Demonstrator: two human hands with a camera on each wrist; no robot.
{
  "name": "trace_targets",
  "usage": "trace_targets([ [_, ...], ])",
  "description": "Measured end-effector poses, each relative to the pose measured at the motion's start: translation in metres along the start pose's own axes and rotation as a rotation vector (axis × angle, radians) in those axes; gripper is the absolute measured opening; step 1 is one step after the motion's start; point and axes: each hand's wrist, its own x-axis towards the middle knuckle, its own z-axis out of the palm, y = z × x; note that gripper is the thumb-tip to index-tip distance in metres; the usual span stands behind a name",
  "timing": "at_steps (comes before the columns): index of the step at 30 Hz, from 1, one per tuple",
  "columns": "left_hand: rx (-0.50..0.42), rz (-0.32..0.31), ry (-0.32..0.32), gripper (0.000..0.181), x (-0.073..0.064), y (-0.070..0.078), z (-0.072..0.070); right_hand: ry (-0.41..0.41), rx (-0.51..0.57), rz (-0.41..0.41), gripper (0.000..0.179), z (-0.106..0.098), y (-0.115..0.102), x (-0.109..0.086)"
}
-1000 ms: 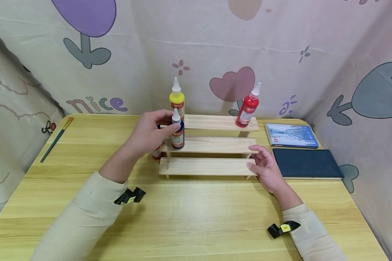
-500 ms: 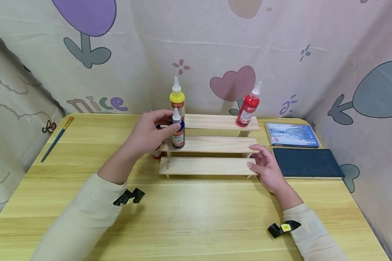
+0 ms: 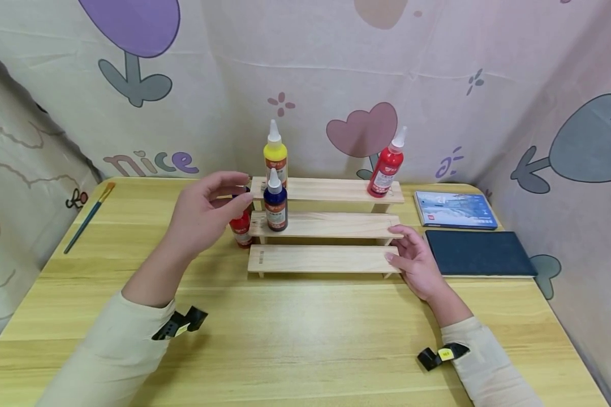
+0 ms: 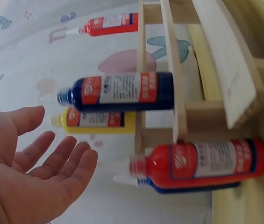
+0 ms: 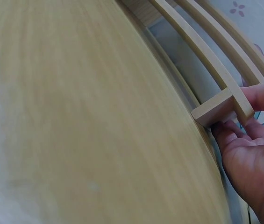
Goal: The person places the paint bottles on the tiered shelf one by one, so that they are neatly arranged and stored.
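Note:
My left hand [image 3: 203, 212] is just left of a wooden three-step rack [image 3: 326, 259], fingers spread and holding nothing. A dark blue paint bottle [image 3: 276, 209] stands upright at the left end of the middle step. On the table beside the rack's left side is a red paint bottle [image 3: 241, 227], partly behind my fingers. The left wrist view shows another blue bottle [image 4: 195, 188] behind that red one [image 4: 206, 161]. My right hand [image 3: 416, 264] grips the rack's right end, its thumb on the lowest step. In the right wrist view, the fingers [image 5: 237, 133] curl beneath the step.
The top step carries a yellow paint bottle [image 3: 276, 155] at left and a red one [image 3: 386, 170] at right. Right of the rack lie a blue-and-white box [image 3: 455, 211] and a dark notebook [image 3: 480, 254]. A paintbrush [image 3: 87, 219] lies at the table's far left.
My left hand has let go of the dark blue paint bottle and moved left, uncovering more of the red bottle. The right hand keeps its grip on the rack.

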Motion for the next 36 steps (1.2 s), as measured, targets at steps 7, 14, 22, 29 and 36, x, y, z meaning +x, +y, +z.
trace_targets([
  [7, 0.038, 0.020, 0.093, 0.033, -0.005, -0.015, -0.010, 0.000, 0.002, -0.001, 0.054, 0.000, -0.001, 0.000],
  [14, 0.071, -0.044, 0.049, 0.039, -0.004, -0.038, -0.012, -0.002, 0.002, -0.001, 0.054, 0.000, -0.001, 0.000],
  [22, 0.079, -0.124, -0.014, 0.044, 0.001, -0.066, -0.006, -0.012, 0.010, -0.001, 0.053, 0.000, 0.000, 0.000],
  [29, 0.057, -0.121, -0.057, 0.040, 0.001, -0.073, -0.003, -0.006, 0.004, 0.002, 0.054, 0.000, 0.000, -0.001],
  [36, 0.055, -0.177, -0.086, 0.044, 0.000, -0.077, 0.000, -0.004, 0.005, 0.000, 0.054, 0.000, -0.001, 0.000],
])
